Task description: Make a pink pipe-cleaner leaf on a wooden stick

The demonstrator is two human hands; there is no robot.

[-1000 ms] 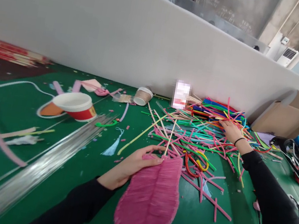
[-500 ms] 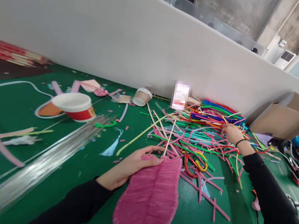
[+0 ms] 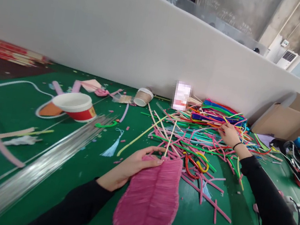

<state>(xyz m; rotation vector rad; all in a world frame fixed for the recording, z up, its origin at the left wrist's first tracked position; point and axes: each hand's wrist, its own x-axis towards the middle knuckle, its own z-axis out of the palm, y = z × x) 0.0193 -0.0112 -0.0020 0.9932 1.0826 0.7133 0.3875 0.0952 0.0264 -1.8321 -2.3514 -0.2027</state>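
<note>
My left hand (image 3: 129, 165) pinches the top of a pink leaf-shaped piece (image 3: 149, 200) made of pipe cleaners, where a thin wooden stick (image 3: 170, 138) pokes out; the leaf lies flat on the green table (image 3: 77, 169). Far to the right, my right hand (image 3: 228, 134) is in a big heap of coloured pipe cleaners (image 3: 206, 137), fingers curled around some strands I cannot single out.
A red-and-white paper bowl (image 3: 74, 105) lies on its side at left, a bundle of silver wires (image 3: 36, 170) runs diagonally below it. A tipped paper cup (image 3: 143, 97), a cardboard box (image 3: 287, 118), a glue gun (image 3: 299, 164) and a white partition wall (image 3: 122, 35) are around.
My right hand has gone from lying flat on the heap to curled into it, and has drawn back slightly. The left hand and pink leaf have stayed put.
</note>
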